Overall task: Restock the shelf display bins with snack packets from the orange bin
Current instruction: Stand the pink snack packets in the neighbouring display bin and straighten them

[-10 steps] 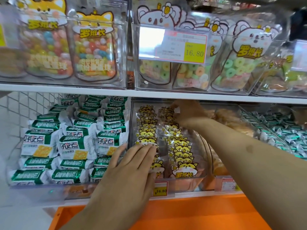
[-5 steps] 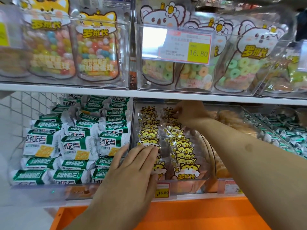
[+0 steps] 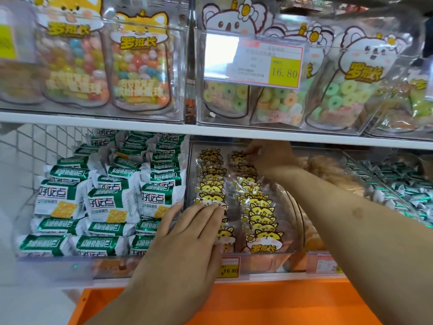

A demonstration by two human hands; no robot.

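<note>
Clear bin (image 3: 290, 255): two packet rows (image 3: 257, 207) run 12-to-6. Left hand (image 3: 187, 233), fingers straight, is laid flat on the near left row; right hand (image 3: 273, 157), at 12, pinches the rearmost right-row packet.

Yellow-cat snack packets (image 3: 254, 207) upright, two rows, clear display bin (image 3: 293, 207); orange bin (image 3: 257, 301) below

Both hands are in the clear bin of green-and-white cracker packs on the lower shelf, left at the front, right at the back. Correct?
Wrong bin. The head view shows both hands in the clear bin of yellow cat-face packets, right of the green-and-white cracker packs. The rest holds: left hand at the front, right hand at the back, on the lower shelf.
</note>
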